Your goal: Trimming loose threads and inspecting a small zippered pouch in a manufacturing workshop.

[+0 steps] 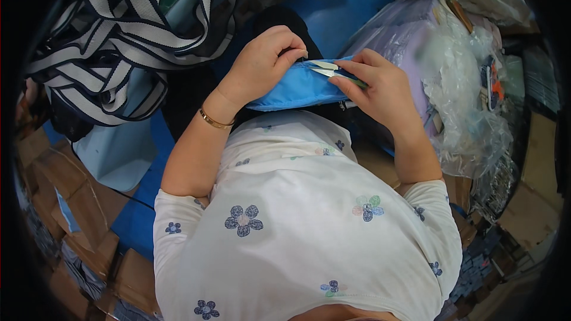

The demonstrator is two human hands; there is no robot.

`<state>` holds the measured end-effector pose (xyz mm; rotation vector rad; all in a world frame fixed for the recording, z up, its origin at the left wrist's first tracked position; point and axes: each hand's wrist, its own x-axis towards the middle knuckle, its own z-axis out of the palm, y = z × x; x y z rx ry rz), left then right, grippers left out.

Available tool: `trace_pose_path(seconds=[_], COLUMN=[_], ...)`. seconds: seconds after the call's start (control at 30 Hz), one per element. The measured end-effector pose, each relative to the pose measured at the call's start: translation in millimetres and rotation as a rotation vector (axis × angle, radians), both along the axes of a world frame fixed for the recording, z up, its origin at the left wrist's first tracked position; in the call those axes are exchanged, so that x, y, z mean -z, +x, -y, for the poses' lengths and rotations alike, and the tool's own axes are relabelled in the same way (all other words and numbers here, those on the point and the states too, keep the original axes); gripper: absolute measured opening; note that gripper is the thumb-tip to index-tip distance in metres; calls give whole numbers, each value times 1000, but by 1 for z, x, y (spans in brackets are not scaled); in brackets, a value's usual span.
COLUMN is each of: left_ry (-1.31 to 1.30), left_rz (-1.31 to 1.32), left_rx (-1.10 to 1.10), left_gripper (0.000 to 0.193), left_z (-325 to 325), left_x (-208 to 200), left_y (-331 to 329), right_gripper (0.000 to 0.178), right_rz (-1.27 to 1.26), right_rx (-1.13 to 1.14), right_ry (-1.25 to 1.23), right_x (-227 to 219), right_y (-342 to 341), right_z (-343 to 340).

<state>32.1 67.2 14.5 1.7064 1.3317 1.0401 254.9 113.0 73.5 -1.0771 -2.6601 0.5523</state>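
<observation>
A bright blue piece of sewn fabric (288,94) lies across my lap, its upper edge raised between my hands. My left hand (262,62) is closed at that edge, thumb and forefinger pinched together; a tiny dark bit shows at the fingertips, too small to name. My right hand (383,90) grips a pair of thread snips (327,69), whose pale pointed blades are parted and point left over the fabric's upper edge, close to my left fingertips. Part of the snips' handle is hidden by my right fingers.
Striped navy and white webbing (128,30) is heaped at the left, over a light blue bin (116,154). Clear plastic bags (470,107) and lilac bundles (386,35) are piled at the right. Cardboard boxes (77,190) stand at the lower left.
</observation>
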Motion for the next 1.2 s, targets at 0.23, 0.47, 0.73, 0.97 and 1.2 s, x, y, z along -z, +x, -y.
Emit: trace_pose_path(seconds=[0.23, 0.47, 0.73, 0.97, 1.2], left_ry=[18, 40, -109, -191, -463], left_rz=[2, -22, 175, 633, 527], left_rx=[-6, 2, -169, -702, -535], left_gripper=[8, 8, 11, 20, 22], left_z=[-1, -2, 0, 11, 47], left_x=[2, 3, 8, 44, 69], left_y=[1, 1, -2, -20, -49], right_gripper=[23, 21, 30, 29, 28], right_rz=[-12, -17, -99, -377, -513], right_rx=[-83, -107, 216, 341, 367], right_ry=[19, 14, -163, -733, -807], right_x=[3, 2, 20, 53, 66], right_y=[-7, -7, 6, 34, 45], right_z=[-6, -7, -26, -42, -42])
